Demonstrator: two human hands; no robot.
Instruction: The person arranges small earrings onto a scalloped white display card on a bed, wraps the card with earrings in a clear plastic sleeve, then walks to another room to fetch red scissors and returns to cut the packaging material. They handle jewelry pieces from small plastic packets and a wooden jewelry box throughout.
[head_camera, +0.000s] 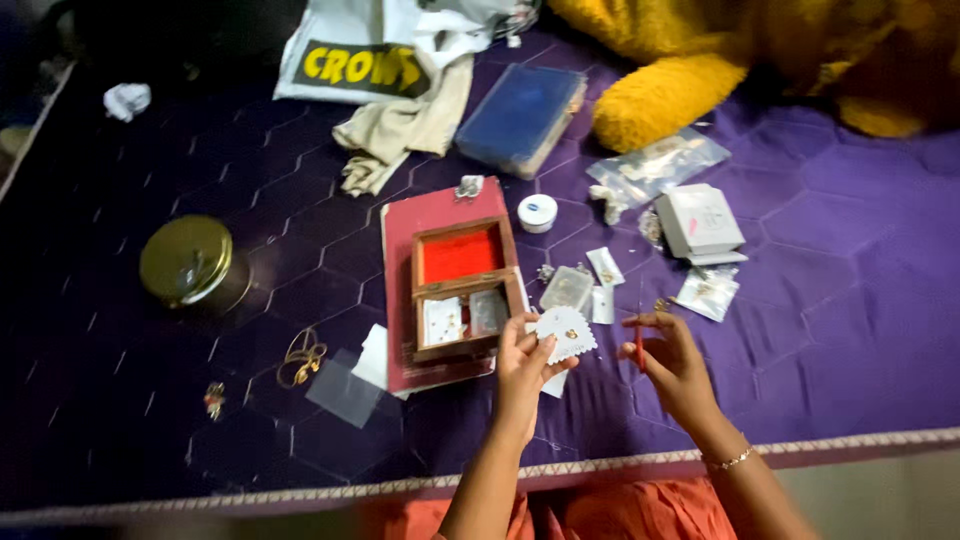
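Head view: the left hand (522, 362) pinches a white scalloped jewellery card (566, 330) by its near edge, a small gold piece fixed at its middle. The right hand (672, 368), a thin bracelet at its wrist, is closed around a slim red stick-like thing (640, 349); what it is cannot be told. Both hands hover over a purple quilted bed (850, 330), near its trimmed edge.

Just left of the card, an open wooden box (462, 288) with a red lining stands on a flat red case (432, 215); white cards lie in its near compartment. Right of it sit a small clear plastic box (567, 288), little white packets (604, 266) and a clear pouch (708, 293). Farther off are a white cardboard box (700, 222), a clear bag (660, 163) with blurred contents, a small round white tin (537, 212) and a blue book-like case (520, 115). At the far edge a white bag with a black-and-yellow label (360, 68) is partly covered by beige cloth (400, 130). A yellow plush toy (670, 95) is cut off at the far right. On the left lie a round gold lid (186, 260) and gold hoops (300, 358).
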